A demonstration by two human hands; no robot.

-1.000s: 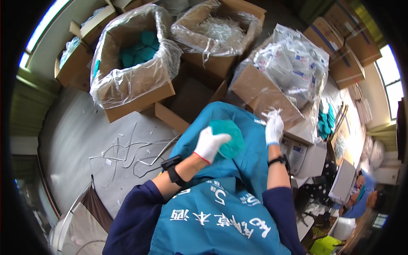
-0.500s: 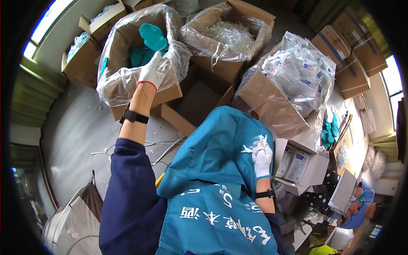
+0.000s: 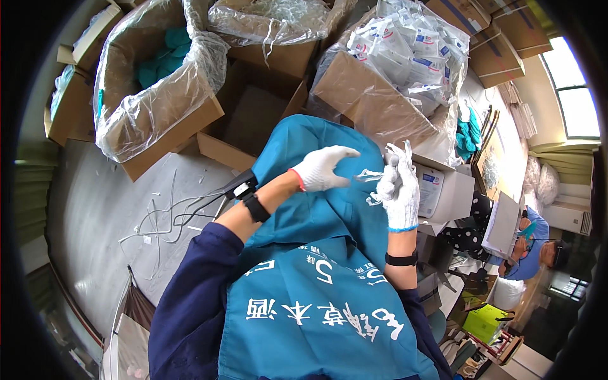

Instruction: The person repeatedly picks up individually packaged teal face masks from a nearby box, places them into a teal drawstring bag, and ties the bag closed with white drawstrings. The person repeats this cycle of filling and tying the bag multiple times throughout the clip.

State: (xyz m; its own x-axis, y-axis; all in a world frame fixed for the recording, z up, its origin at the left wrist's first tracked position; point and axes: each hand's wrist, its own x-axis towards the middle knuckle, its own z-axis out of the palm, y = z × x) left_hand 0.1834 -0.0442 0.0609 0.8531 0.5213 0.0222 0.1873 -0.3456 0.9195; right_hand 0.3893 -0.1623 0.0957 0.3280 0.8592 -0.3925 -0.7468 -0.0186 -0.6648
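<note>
Over the blue-green apron (image 3: 304, 221) on my lap, my left hand (image 3: 326, 168) reaches toward the right one. It wears a white knit glove with a red cuff, and its fingers are apart with nothing between them. My right hand (image 3: 401, 193), in a similar glove with a blue cuff, is raised with its fingers curled round a bunch of thin white strips (image 3: 373, 179). Strip ends stick out toward the left hand; their exact kind is unclear. At the upper left, teal pieces (image 3: 170, 56) lie in a plastic-lined carton (image 3: 161, 107).
A carton of white shreds (image 3: 278, 16) and a carton heaped with white packets (image 3: 415, 50) stand ahead. Between them and my knees is an open carton (image 3: 253, 104). A small white box (image 3: 446, 190) sits at my right. Cables (image 3: 166, 218) cross the floor. Another person (image 3: 529, 247) works far right.
My left hand has come back from the plastic-lined carton to my lap. The teal piece above that carton's pile is no longer there. My right hand has risen with the strips. The view has shifted.
</note>
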